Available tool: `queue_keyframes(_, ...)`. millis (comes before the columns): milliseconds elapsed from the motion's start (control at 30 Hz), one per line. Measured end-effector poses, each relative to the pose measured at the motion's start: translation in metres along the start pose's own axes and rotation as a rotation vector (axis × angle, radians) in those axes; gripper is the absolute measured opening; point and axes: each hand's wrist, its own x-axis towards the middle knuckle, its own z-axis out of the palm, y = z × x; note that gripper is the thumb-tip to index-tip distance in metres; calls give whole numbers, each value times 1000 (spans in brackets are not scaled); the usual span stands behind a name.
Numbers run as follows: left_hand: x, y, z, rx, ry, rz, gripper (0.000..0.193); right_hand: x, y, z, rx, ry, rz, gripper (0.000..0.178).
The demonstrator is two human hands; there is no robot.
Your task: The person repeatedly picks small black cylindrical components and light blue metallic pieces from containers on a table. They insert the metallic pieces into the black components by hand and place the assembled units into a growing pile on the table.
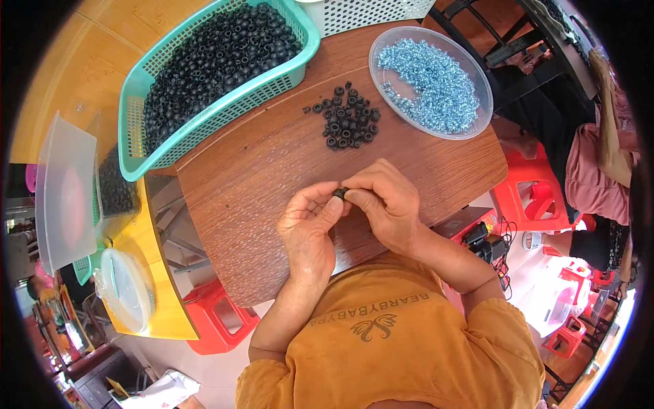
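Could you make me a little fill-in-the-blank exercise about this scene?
1. The left hand and right hand pinch one small piece coloured ____.
2. The round tray of shiny blue bits sits to the ____ of the loose dark pile.
3. The plastic stool by the left side of the table is coloured ____.

Missing words: black; right; red.

Black piece (340,193) — between both hands (310,232)

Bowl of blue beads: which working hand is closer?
Right. In the picture, the right hand is below and left of the bowl; the left hand is farther left and lower.
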Motion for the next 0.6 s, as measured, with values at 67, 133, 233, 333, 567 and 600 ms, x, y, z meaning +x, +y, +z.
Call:
queue_keyframes(67, -1, 0, 2, -16, 4, 11, 18, 0, -2, 0, -32, 32, -35, 15)
queue_keyframes(133, -2, -1, 3, -24, 8, 19, 18, -1, -1, 2, -55, 72, -67, 15)
queue_keyframes(233, -3, -3, 3, -18, 4, 31, 20, -2, -1, 2, -62, 97, -79, 15)
queue_keyframes(333, -4, 0, 6, -15, -3, 26, 20, -1, -1, -1, -29, 70, -48, 16)
queue_keyframes(567, -3, -4, 4, -32, 38, 20, 17, 0, 1, -1, -53, 31, -97, 17)
queue_keyframes(600, -2, -4, 4, -34, 39, 18, 17, 0, 2, 0, -75, 36, -114, 18)
